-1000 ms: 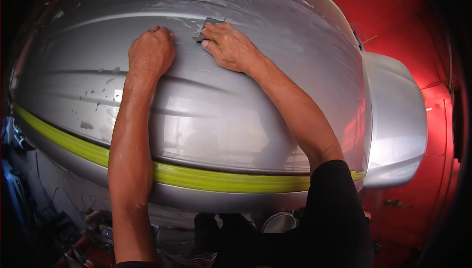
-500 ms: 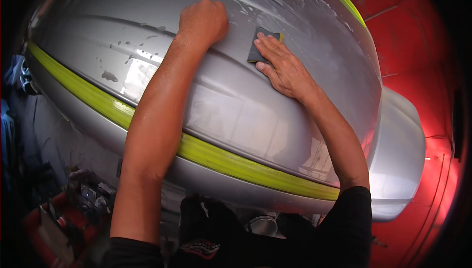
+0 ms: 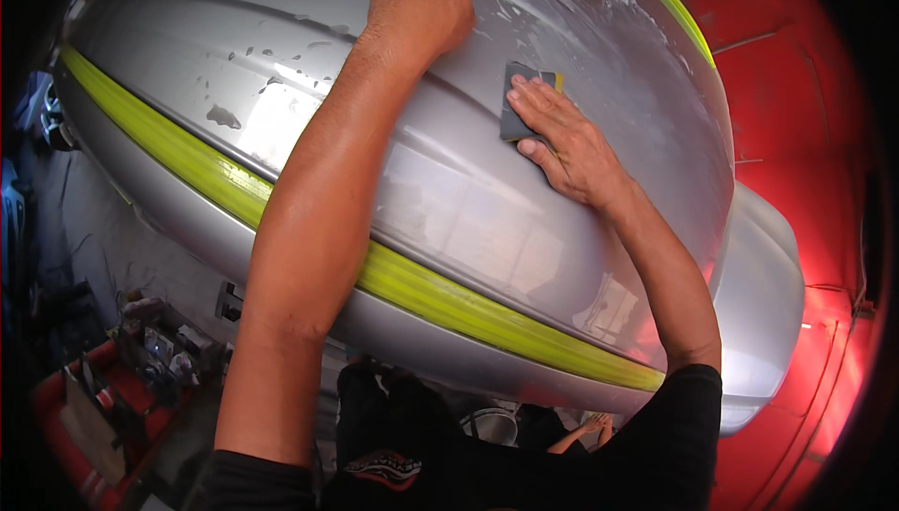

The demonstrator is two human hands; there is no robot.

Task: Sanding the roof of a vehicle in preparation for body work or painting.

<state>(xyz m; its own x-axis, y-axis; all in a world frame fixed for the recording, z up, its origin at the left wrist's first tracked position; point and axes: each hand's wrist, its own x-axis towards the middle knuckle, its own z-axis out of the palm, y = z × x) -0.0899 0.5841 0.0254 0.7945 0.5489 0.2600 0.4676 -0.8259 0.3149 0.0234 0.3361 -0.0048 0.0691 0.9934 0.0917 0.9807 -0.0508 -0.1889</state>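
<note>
A dark grey sheet with a yellow edge lies on the silver car panel, right of the frame's upper centre. The right hand rests over it, palm down, fingers stretched out close together and thumb apart, pressing on the sheet without gripping it. In the upper middle, the left hand is over the panel with its knuckles bent; its fingertips are hidden, so I cannot tell how tightly it is closed or whether it holds anything. Dark wet spots mark the panel left of that forearm, and whitish streaks lie toward the upper right. A yellow-green strip runs from the upper left to the lower right, while another yellow-green band borders the far edge. A red surface fills the right side; a pail shows at bottom centre.
</note>
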